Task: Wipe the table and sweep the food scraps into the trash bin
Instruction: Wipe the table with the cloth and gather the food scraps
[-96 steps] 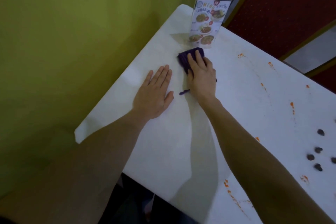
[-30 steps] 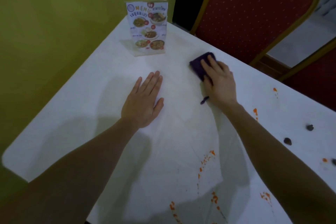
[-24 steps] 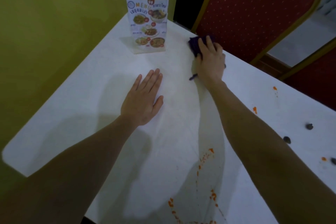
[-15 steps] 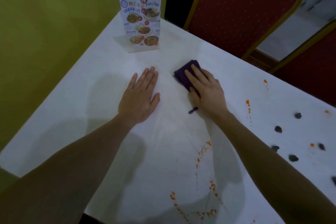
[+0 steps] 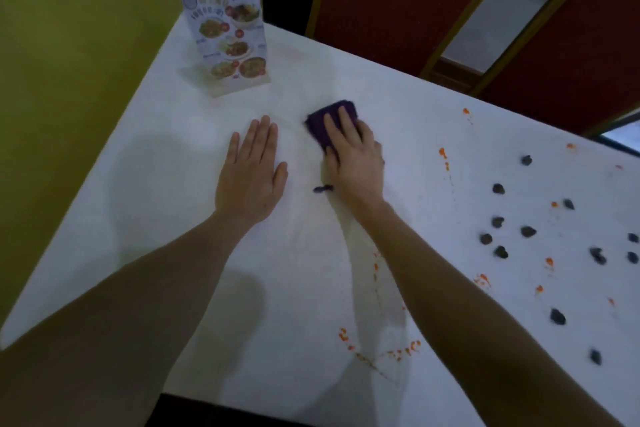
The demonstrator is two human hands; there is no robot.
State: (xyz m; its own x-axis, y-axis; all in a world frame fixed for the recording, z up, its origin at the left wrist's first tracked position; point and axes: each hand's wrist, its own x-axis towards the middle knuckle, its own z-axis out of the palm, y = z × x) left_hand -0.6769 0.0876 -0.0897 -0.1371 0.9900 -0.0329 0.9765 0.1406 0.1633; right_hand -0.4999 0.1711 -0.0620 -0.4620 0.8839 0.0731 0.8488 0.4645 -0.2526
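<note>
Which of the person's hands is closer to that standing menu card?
Left, though only narrowly. The left hand lies flat on the table just below the menu card; the right hand, pressing the purple cloth, sits below and to its right.

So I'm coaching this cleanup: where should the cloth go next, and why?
Probably slide the right hand, pressing the purple cloth, rightward toward the nearest orange smear. The table around the left hand looks clean, while smears and dark scraps lie to the right.
</note>
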